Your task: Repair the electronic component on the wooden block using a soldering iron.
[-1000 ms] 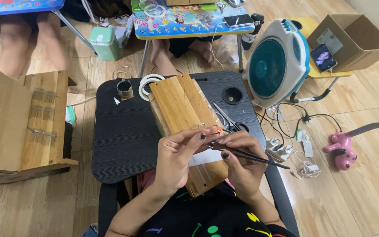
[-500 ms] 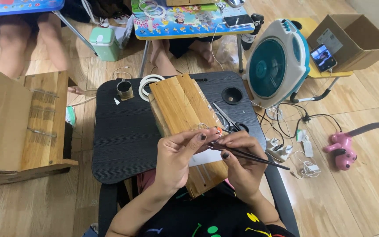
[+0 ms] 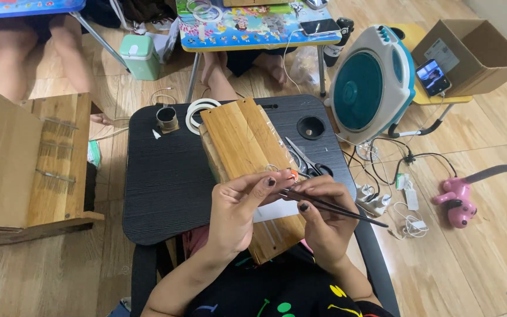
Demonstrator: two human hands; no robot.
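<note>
small orange bead-like piece [image 3: 293, 174] sits pinched between left hand [image 3: 239, 208] fingertips above the wooden board [image 3: 247, 147]; right hand [image 3: 324, 214] clasps thin dark tweezers [image 3: 335, 206]. likely light, slippery; best gripped at its sides.

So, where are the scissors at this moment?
In the head view the scissors lie on the black lap table, along the right edge of the wooden board, just beyond the right hand and below the round cup hole.
</note>
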